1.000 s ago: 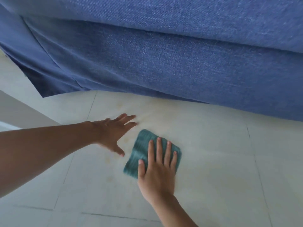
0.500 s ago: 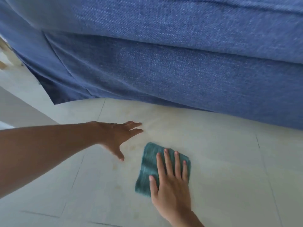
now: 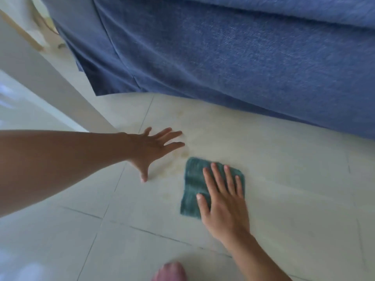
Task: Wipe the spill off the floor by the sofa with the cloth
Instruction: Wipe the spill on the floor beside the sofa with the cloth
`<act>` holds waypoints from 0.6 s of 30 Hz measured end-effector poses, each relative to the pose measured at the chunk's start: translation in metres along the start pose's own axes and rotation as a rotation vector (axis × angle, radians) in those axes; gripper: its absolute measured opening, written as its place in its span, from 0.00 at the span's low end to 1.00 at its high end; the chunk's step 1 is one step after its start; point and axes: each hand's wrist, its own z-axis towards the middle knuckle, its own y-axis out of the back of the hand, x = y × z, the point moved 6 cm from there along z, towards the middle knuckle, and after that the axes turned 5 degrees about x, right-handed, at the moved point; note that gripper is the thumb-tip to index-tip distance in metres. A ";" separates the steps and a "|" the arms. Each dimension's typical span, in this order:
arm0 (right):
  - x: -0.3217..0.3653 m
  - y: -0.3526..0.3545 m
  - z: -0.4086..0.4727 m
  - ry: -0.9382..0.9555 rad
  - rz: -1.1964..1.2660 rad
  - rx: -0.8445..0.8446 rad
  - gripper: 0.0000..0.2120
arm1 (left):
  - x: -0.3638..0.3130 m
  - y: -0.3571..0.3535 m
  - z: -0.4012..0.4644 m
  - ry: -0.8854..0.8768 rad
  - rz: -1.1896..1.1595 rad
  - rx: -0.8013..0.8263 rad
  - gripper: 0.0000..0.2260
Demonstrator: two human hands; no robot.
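A small teal cloth (image 3: 192, 185) lies flat on the pale tiled floor (image 3: 294, 189). My right hand (image 3: 223, 199) presses down on it, palm flat and fingers spread. Faint yellowish stains of the spill (image 3: 178, 159) show on the tile just left of the cloth and further up toward the sofa. My left hand (image 3: 152, 149) rests on the floor left of the stains, fingers spread, holding nothing. The blue sofa (image 3: 243, 57) fills the top of the view, its lower edge close behind both hands.
A white wall or door frame edge (image 3: 60, 82) runs diagonally at the left. Part of a knee or foot (image 3: 170, 271) shows at the bottom edge. Dark grout lines cross the tiles in front of me.
My right hand has slid the cloth toward me and to the right, away from the sofa. The view has shifted, showing more floor and the wall at left. My left hand stays planted.
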 end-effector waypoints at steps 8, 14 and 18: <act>0.050 -0.011 -0.066 -0.033 0.039 -0.039 0.38 | 0.019 -0.016 -0.011 0.109 -0.082 -0.009 0.69; 0.023 0.004 0.025 0.046 0.011 -0.023 0.32 | 0.021 -0.007 -0.011 0.126 -0.064 -0.004 0.67; 0.017 0.000 -0.007 -0.260 0.084 -0.079 0.35 | 0.027 -0.018 -0.014 0.147 -0.153 -0.013 0.68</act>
